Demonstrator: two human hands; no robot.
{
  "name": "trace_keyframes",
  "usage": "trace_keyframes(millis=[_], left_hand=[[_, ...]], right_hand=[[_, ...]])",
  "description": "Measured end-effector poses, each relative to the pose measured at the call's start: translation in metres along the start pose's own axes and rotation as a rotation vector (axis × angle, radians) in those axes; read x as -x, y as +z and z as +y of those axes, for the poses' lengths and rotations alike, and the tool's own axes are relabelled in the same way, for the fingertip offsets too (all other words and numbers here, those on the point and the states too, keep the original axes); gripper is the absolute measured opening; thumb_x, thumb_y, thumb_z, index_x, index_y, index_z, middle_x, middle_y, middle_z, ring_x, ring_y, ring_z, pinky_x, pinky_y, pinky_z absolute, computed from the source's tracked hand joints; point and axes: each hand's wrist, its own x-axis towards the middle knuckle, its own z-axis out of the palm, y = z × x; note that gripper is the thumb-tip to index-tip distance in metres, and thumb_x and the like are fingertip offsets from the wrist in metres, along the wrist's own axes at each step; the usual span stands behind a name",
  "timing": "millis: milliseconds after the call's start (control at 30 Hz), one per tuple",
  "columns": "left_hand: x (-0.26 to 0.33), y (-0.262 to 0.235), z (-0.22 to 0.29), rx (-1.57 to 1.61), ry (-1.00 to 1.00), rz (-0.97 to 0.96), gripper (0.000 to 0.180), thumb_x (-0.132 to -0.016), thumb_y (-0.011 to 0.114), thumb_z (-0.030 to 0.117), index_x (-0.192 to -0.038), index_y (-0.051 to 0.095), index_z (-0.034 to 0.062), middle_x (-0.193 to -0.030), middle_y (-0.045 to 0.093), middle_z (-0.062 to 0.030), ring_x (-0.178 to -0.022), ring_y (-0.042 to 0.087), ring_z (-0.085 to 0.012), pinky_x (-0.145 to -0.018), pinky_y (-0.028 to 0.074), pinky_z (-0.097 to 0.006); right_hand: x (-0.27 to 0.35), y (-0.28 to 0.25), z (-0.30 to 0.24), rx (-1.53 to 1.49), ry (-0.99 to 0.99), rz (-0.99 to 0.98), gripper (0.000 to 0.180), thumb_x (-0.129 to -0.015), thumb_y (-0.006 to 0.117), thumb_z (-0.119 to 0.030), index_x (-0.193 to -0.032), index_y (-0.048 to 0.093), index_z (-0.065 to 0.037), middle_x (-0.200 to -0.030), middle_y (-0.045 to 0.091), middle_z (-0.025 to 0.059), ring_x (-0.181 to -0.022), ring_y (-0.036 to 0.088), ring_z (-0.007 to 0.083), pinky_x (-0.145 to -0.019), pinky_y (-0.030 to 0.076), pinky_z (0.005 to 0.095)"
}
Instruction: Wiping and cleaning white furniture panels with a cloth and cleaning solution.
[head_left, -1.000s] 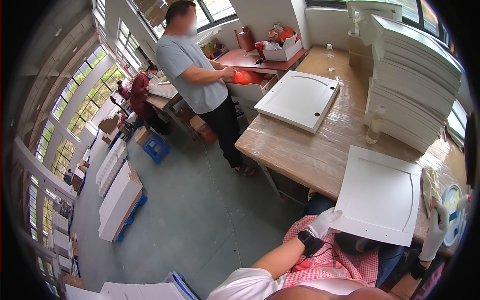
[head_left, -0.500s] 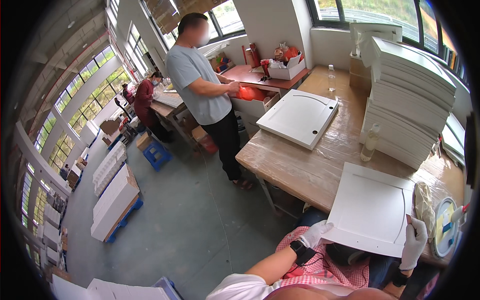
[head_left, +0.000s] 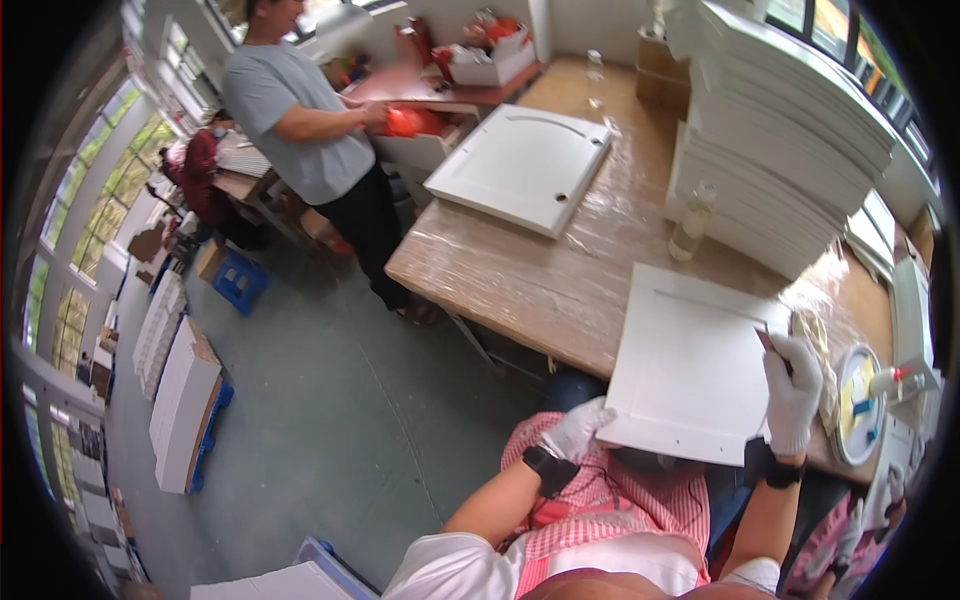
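A white panel (head_left: 680,365) with a shallow curved groove lies over the table's near edge, its near end sticking out above my lap. My left hand (head_left: 578,428), in a white glove, grips the panel's near left corner, fingers closed on the edge. Near the right edge, my gloved right hand (head_left: 794,395) is raised with a small flat brown piece (head_left: 765,341) pinched between its fingers. What that piece is made of I cannot make out.
A tall stack of white panels (head_left: 780,150) stands on the film-covered table (head_left: 480,265), with a clear bottle (head_left: 690,225) beside it. Another white panel (head_left: 525,165) lies farther left. A round lid (head_left: 857,400) with a glue bottle sits right. A person (head_left: 300,120) works beyond.
The view has swung, so everything sits farther left and higher. My right hand has moved up along the panel's right side with the brown piece. My left hand keeps its corner.
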Motion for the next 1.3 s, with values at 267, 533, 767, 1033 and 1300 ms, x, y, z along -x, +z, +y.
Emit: trace_keyframes(millis=[267,533,767,1033,1300], left_hand=[[0.002,0.019,0.040,0.005,-0.142,0.016,0.062,-0.100,0.066,0.022,-0.148,0.040,-0.0066,-0.143,0.056,-0.0158,-0.131,0.056,-0.0261,-0.112,0.044,-0.038],[0.013,0.024,0.030,0.087,-0.181,0.095,0.068,-0.096,0.071,0.024,-0.148,0.040,-0.0070,-0.143,0.056,-0.0165,-0.133,0.055,-0.0277,-0.113,0.043,-0.041],[0.005,0.031,0.039,0.085,-0.160,0.060,0.076,-0.095,0.074,0.032,-0.150,0.038,-0.0054,-0.144,0.055,-0.0155,-0.133,0.055,-0.0270,-0.111,0.045,-0.040],[0.017,0.023,0.044,0.168,-0.114,0.114,0.098,-0.098,0.033,0.077,-0.155,0.032,-0.0021,-0.155,0.046,-0.0180,-0.141,0.047,-0.0351,-0.116,0.039,-0.049],[0.007,0.040,0.035,0.440,-0.118,-0.015,0.087,-0.104,0.027,0.069,-0.156,0.034,0.0000,-0.155,0.045,-0.0240,-0.141,0.047,-0.0394,-0.114,0.041,-0.053]], right_hand=[[-0.076,0.146,0.081,0.127,0.102,-0.419,0.016,-0.090,0.069,-0.011,-0.103,0.074,-0.005,-0.098,0.070,0.0124,-0.092,0.067,0.0296,-0.081,0.053,0.0367],[-0.101,0.220,0.129,0.318,0.039,-0.556,0.018,-0.095,0.062,-0.018,-0.107,0.074,-0.012,-0.102,0.070,0.0078,-0.100,0.066,0.0301,-0.086,0.054,0.0401],[-0.071,0.224,0.124,0.452,-0.189,-0.728,0.018,-0.090,0.062,-0.014,-0.105,0.071,-0.012,-0.100,0.066,0.0096,-0.098,0.064,0.0338,-0.081,0.054,0.0444],[0.053,0.171,0.038,0.166,-0.368,-0.920,0.019,-0.083,0.065,-0.019,-0.102,0.066,-0.015,-0.090,0.065,0.0086,-0.087,0.067,0.0301,-0.071,0.056,0.0447],[0.140,0.107,0.002,0.212,-0.152,-0.798,0.015,-0.085,0.069,-0.019,-0.100,0.071,-0.015,-0.084,0.066,0.0099,-0.079,0.067,0.0329,-0.067,0.055,0.0455]])
